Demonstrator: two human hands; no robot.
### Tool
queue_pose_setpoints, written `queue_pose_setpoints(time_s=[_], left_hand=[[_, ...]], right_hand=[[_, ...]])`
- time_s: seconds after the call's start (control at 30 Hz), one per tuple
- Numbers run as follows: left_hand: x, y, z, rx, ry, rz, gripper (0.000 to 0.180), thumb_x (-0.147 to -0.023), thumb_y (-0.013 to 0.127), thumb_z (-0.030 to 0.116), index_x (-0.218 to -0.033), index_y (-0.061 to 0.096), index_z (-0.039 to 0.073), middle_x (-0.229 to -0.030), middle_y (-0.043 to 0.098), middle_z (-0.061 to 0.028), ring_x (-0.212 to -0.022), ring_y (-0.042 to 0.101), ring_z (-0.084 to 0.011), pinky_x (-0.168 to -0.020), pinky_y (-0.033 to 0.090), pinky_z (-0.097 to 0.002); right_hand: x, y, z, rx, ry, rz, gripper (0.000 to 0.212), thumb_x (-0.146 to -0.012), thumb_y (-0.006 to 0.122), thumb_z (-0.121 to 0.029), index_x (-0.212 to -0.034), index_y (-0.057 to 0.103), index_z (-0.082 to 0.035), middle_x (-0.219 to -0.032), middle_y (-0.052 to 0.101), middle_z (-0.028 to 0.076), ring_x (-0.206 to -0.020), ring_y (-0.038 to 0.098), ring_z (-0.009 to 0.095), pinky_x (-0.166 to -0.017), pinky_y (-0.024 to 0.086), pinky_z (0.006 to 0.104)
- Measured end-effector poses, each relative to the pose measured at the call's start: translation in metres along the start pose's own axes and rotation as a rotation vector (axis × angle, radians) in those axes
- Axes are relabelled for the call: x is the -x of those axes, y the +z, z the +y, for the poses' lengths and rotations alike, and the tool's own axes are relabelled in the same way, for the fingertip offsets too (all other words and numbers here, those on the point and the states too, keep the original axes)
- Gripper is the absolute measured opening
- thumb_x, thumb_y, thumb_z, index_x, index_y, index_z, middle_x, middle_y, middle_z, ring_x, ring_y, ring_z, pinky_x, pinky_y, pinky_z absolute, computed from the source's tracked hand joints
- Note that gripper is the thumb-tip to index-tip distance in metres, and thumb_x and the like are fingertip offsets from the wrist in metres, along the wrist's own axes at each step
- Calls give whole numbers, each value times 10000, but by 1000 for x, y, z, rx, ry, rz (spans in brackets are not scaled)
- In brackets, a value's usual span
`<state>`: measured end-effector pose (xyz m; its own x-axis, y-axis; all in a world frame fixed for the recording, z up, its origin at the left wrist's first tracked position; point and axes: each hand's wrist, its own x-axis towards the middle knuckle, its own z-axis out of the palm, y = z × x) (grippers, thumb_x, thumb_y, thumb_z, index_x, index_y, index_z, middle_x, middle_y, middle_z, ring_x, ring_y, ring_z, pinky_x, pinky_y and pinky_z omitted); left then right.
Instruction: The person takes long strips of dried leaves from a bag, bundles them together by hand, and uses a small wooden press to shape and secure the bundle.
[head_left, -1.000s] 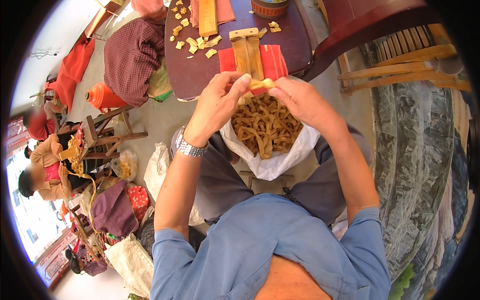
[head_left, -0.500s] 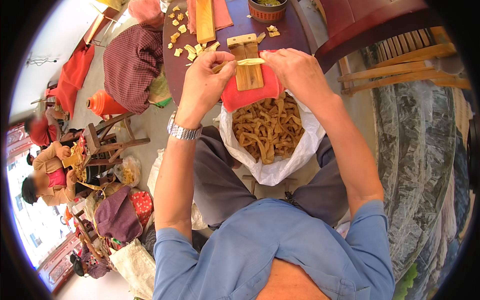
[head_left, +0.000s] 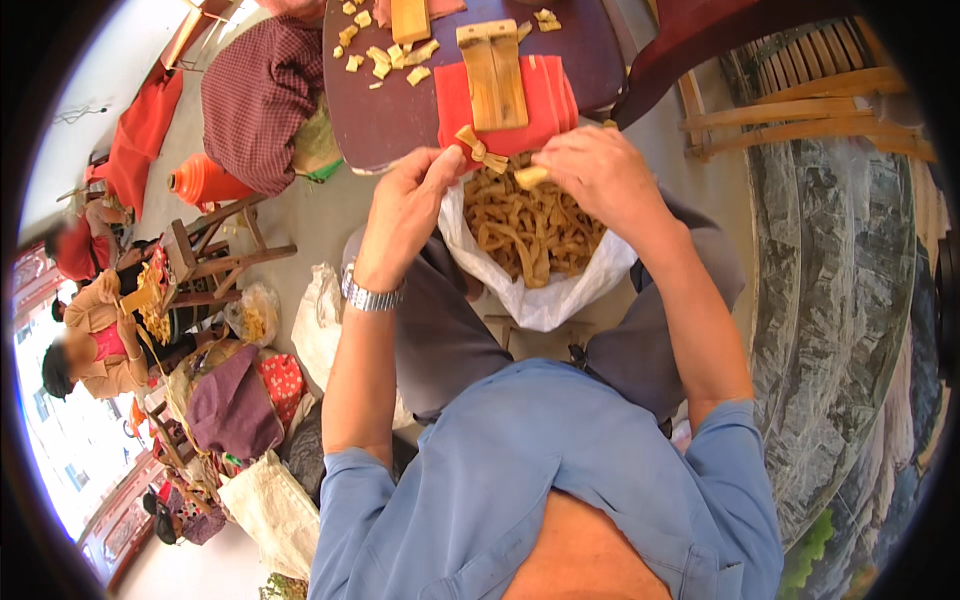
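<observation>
My left hand point(head_left: 412, 205) pinches a tan strip tied in a knot point(head_left: 480, 150) between thumb and fingertips. To its right, the fingers of my right hand point(head_left: 605, 180) are closed on a short yellow piece point(head_left: 531, 177); whether this joins the knotted strip I cannot tell. Both hands are above the rim of a white woven sack point(head_left: 540, 308) between my knees. Inside it lies a heap of brown twisted strips point(head_left: 535, 235). Just beyond my hands, a wooden block with a raised end point(head_left: 495, 90) rests on a folded red cloth point(head_left: 452, 105) at the table's near edge.
Cut yellow pieces point(head_left: 382, 62) are scattered on the dark red table point(head_left: 360, 120). Another board point(head_left: 410, 20) lies farther back. At left stand an orange flask point(head_left: 205, 183), a wooden stool point(head_left: 215, 262) and bundled sacks; a co-worker point(head_left: 100, 345) sits beyond. A wooden chair point(head_left: 800, 125) is at right.
Both hands have come down and back toward me, off the wooden block to the sack. The pale strip stretched between them is gone from over the block; a knotted strip shows at my left fingertips.
</observation>
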<state>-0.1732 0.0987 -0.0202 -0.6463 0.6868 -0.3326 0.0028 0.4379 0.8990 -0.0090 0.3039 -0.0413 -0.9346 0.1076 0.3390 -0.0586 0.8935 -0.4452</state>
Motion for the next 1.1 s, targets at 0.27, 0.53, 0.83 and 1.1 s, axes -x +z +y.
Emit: queue_pose_setpoints(time_s=[0.27,0.53,0.83,1.1], left_hand=[[139,72,-50,907,-436,-595,328,-1036,574,303,-1150,647,5,-1037,691,-81,-977,658,-169,-878,541,-312],[146,66,-10,987,-473,-428,213,-1031,616,211,-1130,628,23,-952,676,-12,-820,631,-81,-722,534,-243],[159,53,29,420,-172,-456,309,-1011,529,71,-1306,601,11,-1070,672,-23,-934,605,-90,-850,516,-278],[163,44,29,-330,225,-401,215,-883,586,-17,-1083,653,25,-909,641,-117,-809,639,-299,-774,529,-354]], right_hand=[[78,-3,-129,-632,-141,17,191,-800,698,-115,-990,721,-110,-918,696,32,-930,676,223,-842,515,364],[87,-18,-169,-694,-291,54,268,-794,773,-127,-1056,729,-88,-939,692,24,-916,669,213,-839,518,372],[91,-40,-168,-1092,323,98,145,-943,709,-132,-1057,723,-43,-843,653,70,-759,619,195,-686,504,311],[99,-14,-154,-1052,597,154,257,-1050,563,-227,-1029,659,10,-834,656,53,-786,613,143,-719,503,314]])
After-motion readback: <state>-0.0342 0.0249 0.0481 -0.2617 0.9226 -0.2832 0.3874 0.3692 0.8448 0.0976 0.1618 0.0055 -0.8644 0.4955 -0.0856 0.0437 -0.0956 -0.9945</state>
